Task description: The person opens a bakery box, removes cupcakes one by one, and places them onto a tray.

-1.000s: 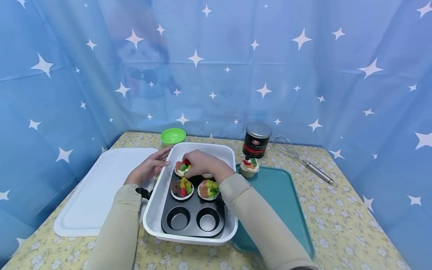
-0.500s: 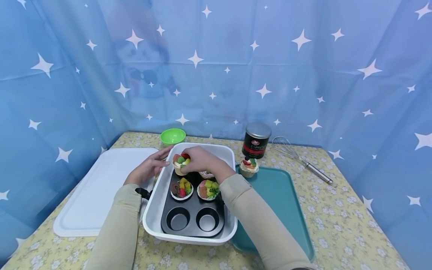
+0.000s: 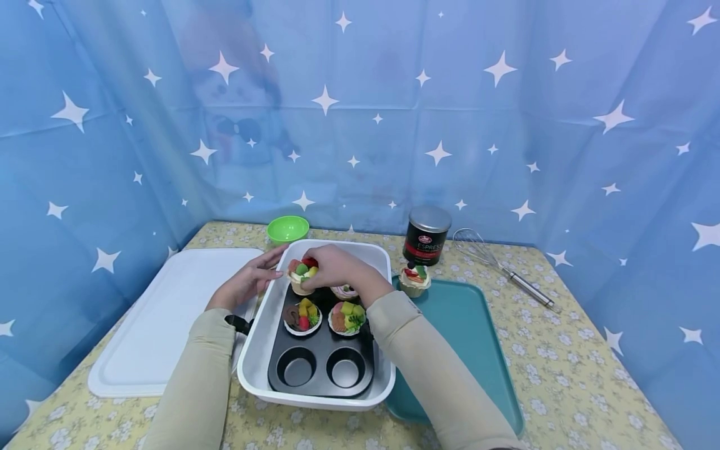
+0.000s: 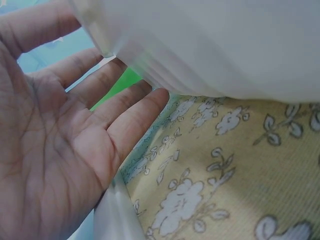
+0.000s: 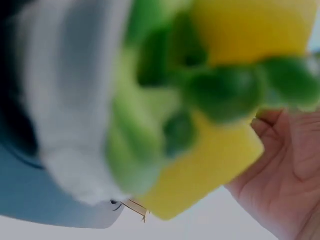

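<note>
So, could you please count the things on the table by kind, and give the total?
Cupcakes: 5, one gripped by the right hand
Muffin tin: 1
White dish: 1
White lid: 1
Teal tray: 1
Green bowl: 1
Espresso can: 1
Whisk: 1
Total: 12

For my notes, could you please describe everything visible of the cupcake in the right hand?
The cupcake has a pale wrapper, whitish frosting and red, green and yellow pieces on top. It stands upright, lifted just above the far-left cup of the black muffin tin. The right hand grips it from the right side; nothing else visibly touches it.
</note>
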Available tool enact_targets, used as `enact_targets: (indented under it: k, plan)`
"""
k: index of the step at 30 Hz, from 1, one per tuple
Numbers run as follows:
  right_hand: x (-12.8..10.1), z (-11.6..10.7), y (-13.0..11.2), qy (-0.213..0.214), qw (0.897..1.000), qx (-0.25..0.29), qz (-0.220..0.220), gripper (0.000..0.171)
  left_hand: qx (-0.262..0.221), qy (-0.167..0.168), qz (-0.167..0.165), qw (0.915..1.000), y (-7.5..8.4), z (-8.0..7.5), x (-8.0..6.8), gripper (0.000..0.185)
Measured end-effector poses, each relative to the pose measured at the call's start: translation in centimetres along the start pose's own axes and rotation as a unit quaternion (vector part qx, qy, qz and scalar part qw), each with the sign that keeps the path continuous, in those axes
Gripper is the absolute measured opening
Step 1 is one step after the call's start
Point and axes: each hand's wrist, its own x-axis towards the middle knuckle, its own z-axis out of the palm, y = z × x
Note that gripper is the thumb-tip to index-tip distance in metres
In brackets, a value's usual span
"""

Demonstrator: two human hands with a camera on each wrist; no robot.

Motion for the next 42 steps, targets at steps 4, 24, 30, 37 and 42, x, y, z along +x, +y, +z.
enact_targets:
  k: [4,24,30,37,42]
  plan:
    - [-0.2,-0.2,0.1,-0.002,1.0,0.002,0.004,0.044,0.006,0.003,-0.001,1.0,0.0,0.1,-0.1,0.08]
    - [-1.3,-1.7,0.3,0.012,1.0,0.015,-0.01,0.045,-0.002,-0.002,-0.007,1.0,0.0,0.1,0.1,0.082]
    - [-2.0,-2.6,0.5,0.016,1.0,0.01,-0.011,0.046,0.0,0.003,-0.005,1.0,0.0,0.0,0.1,0.082]
    - [-2.3,-3.0,0.6,0.03,0.999,-0.008,-0.022,0.039,-0.001,0.003,-0.005,1.0,0.0,0.1,0.1,0.082]
    - [-2.6,-3.6,0.4,0.036,0.999,-0.007,-0.027,0.042,0.001,0.004,-0.001,1.0,0.0,0.2,0.0,0.081]
